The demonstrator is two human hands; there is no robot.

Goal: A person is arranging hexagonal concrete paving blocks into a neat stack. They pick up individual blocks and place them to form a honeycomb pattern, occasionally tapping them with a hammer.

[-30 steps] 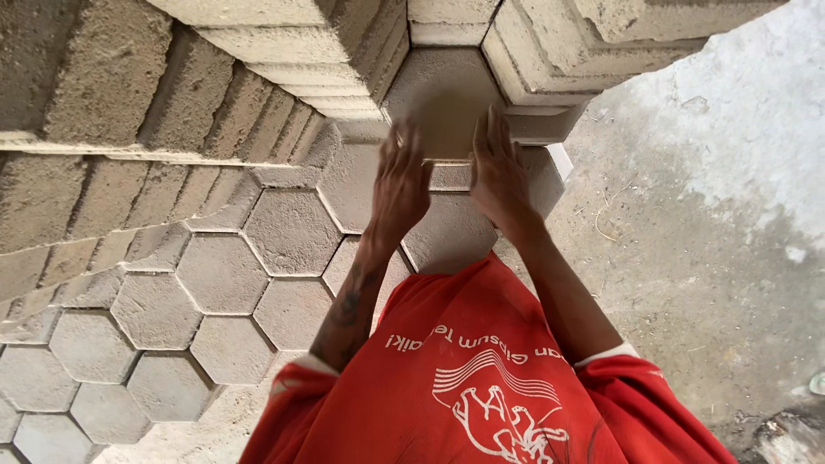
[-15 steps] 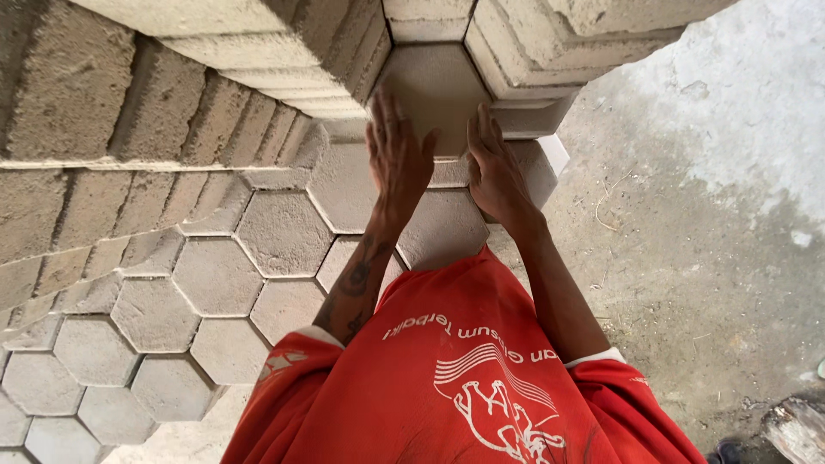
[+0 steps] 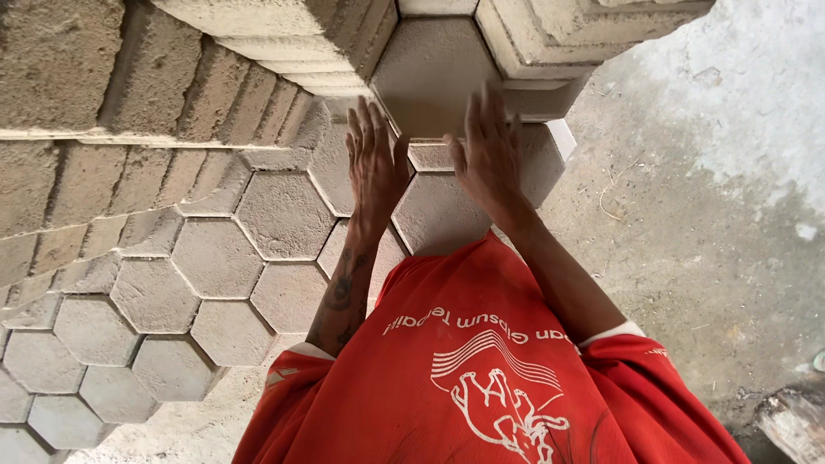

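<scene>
A grey hexagonal concrete paving block point(image 3: 430, 73) stands in the top row of a stack in front of me. My left hand point(image 3: 374, 163) lies flat with fingers stretched upward, touching the block's lower left edge. My right hand point(image 3: 488, 150) is pressed, fingers spread, against its lower right edge. Below the hands sits another hexagonal block point(image 3: 438, 215) of the same stack. I cannot tell whether either hand grips the block or only rests against it. My red shirt fills the bottom of the view.
Stacked hexagonal blocks point(image 3: 275, 215) form a honeycomb wall on the left. More block stacks point(image 3: 284, 43) rise at upper left and upper right point(image 3: 559, 43). Bare dusty concrete floor point(image 3: 713, 223) lies to the right, with a piece of debris point(image 3: 795, 421) at the bottom right.
Both hands have slid a little upward along the stack toward the top hexagonal block, and the view has shifted slightly closer.
</scene>
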